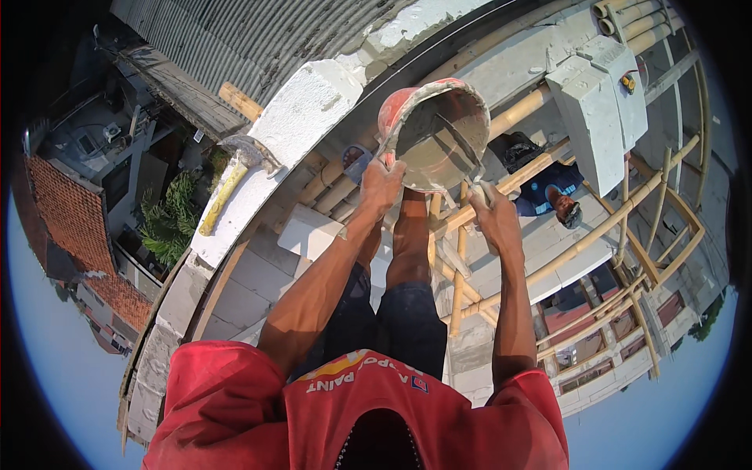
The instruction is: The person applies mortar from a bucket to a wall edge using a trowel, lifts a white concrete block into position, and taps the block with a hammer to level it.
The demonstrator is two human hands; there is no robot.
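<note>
My left hand point(381, 188) grips the near left rim of a red bucket point(389, 113), which is tilted so its opening faces me. Grey mortar point(423, 157) coats the bucket's rim and inside. In my right hand point(496, 215) is a trowel point(456, 139), gripped by its handle, with its dirty blade reaching into the bucket. The fingers of both hands are closed. How much mortar lies in the bucket I cannot tell.
Left of me, a hammer point(227, 188) with a yellow handle lies on a white block wall point(313, 98). Bamboo poles point(548, 270) and stacked white blocks point(591, 117) are on the right. A person in a blue shirt point(540, 192) is below. A corrugated roof point(251, 47) lies beyond the wall.
</note>
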